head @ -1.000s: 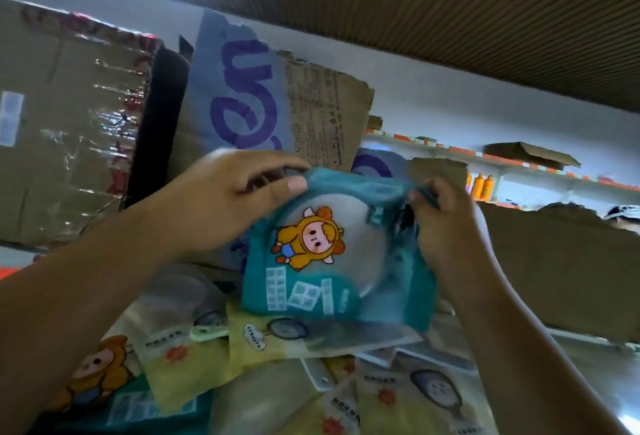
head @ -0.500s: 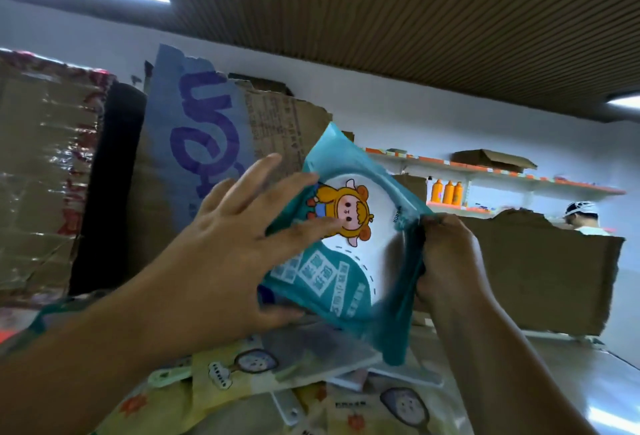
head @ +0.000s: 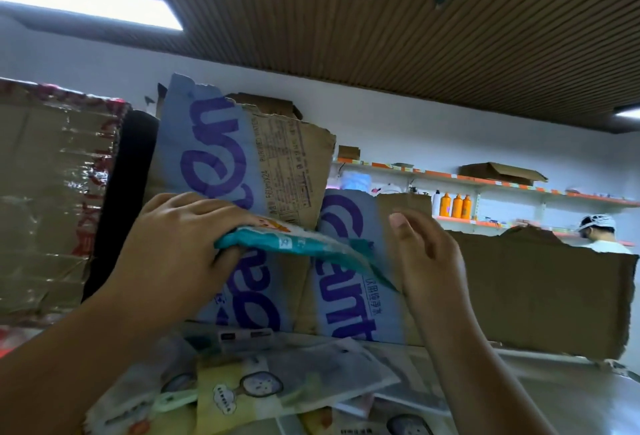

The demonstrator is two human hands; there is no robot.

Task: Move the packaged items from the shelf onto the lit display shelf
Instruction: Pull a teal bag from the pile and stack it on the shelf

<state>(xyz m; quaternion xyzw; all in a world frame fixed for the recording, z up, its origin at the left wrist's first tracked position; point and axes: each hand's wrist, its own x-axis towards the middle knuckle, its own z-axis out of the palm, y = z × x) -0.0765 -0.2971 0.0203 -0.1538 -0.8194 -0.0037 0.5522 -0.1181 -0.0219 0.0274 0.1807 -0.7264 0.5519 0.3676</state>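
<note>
Head view: left hand point(head: 180, 247) grips 1 end of the packet point(head: 301, 244); right hand point(head: 427, 261), fingers slack, holds nothing beside the other end.

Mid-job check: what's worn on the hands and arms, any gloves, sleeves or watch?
Nothing worn shows. The left hand and right hand are bare, no gloves or rings in view. The left forearm and right forearm are bare to the frame's edge, with no sleeve, watch or band at either wrist.
</note>
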